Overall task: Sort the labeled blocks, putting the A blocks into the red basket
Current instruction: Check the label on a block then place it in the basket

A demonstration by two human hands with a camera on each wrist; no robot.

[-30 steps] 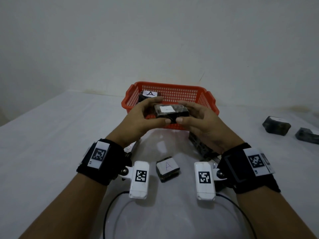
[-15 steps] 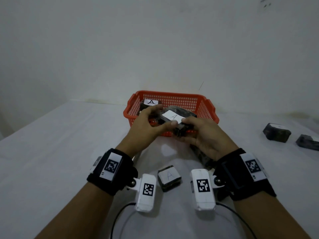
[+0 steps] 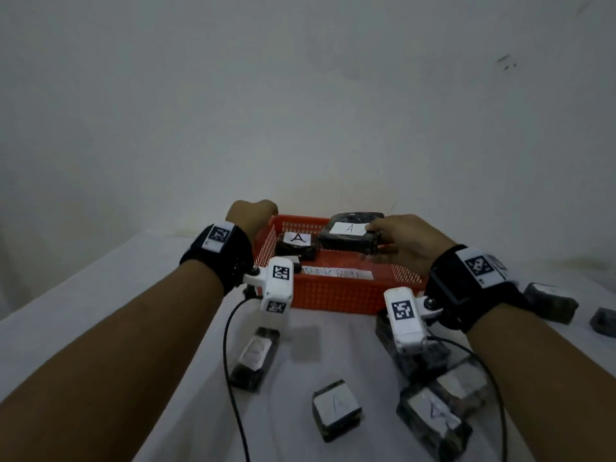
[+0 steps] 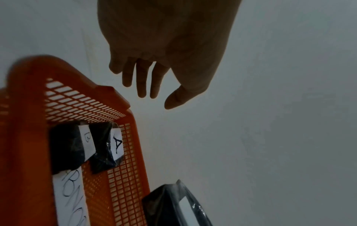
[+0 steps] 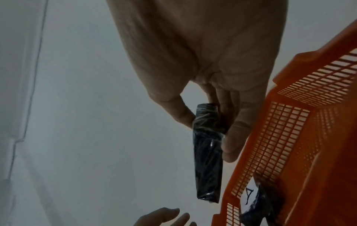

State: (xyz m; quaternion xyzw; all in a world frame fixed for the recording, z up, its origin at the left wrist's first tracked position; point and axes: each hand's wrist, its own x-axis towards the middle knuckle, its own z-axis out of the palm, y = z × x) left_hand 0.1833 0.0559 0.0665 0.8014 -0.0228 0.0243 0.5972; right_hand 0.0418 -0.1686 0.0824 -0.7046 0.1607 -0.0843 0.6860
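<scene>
My right hand point(image 3: 383, 238) pinches a flat dark block with a white A label point(image 3: 350, 233) and holds it level over the back of the red basket point(image 3: 333, 295). The right wrist view shows the thumb and fingers clamped on one end of that block point(image 5: 207, 152). My left hand point(image 3: 251, 216) hovers over the basket's left rim. In the left wrist view its fingers point(image 4: 142, 85) hang relaxed and hold nothing. A smaller A block point(image 3: 296, 245) lies inside the basket at its left. Beside it is a dark block with a B label point(image 4: 67, 145).
A handwritten paper strip point(image 3: 336, 273) lies on the basket floor. On the white table nearer me sit two A blocks point(image 3: 336, 408) point(image 3: 433, 418), a long white-labelled block point(image 3: 256, 356) and a dark block point(image 3: 413, 358) under my right wrist. Two more dark blocks point(image 3: 550, 301) lie far right.
Both hands moved forward to the basket. My left hand let go of the flat A block and shifted to the left rim, so the right hand alone carries it.
</scene>
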